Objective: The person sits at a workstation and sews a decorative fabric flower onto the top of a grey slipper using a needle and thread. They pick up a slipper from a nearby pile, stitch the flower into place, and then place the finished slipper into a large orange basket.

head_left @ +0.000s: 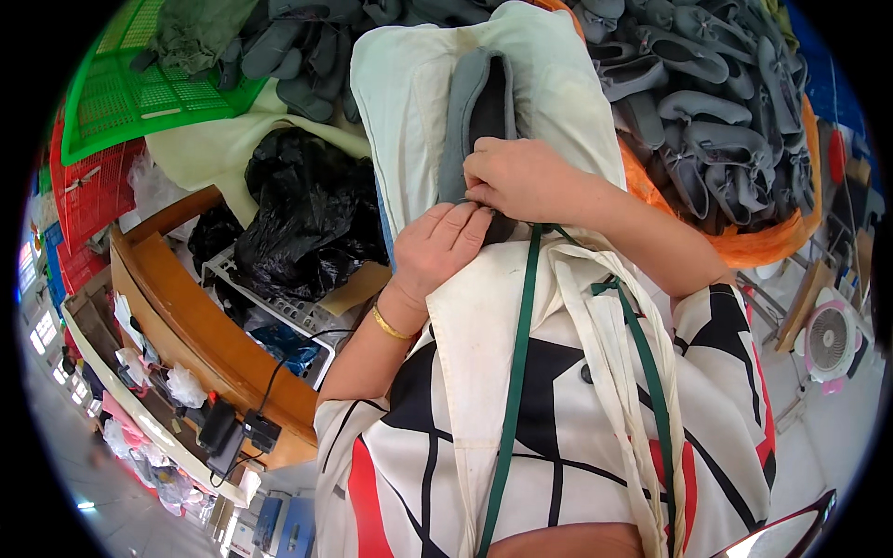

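A grey slip-on shoe (pixel 458 121) lies lengthwise on a white cloth-covered pad (pixel 563 88) in front of me, its dark opening facing up. My left hand (pixel 437 246), with a gold bracelet on the wrist, grips the near end of the shoe from the left, its fingers closed. From the right, my right hand (pixel 526 179) reaches over the shoe, thumb and fingers pinched together close to the left fingertips. Whatever sits in that pinch is too small to make out. Both hands hide much of the shoe's near end.
An orange sack (pixel 777 240) full of grey shoes (pixel 712 112) stands at the far right. More dark grey shoes (pixel 302 56) lie at the far left, by a green basket (pixel 153 98). Left of the pad are a black plastic bag (pixel 298 205) and a wooden drawer (pixel 205 288). A fan (pixel 828 337) stands right.
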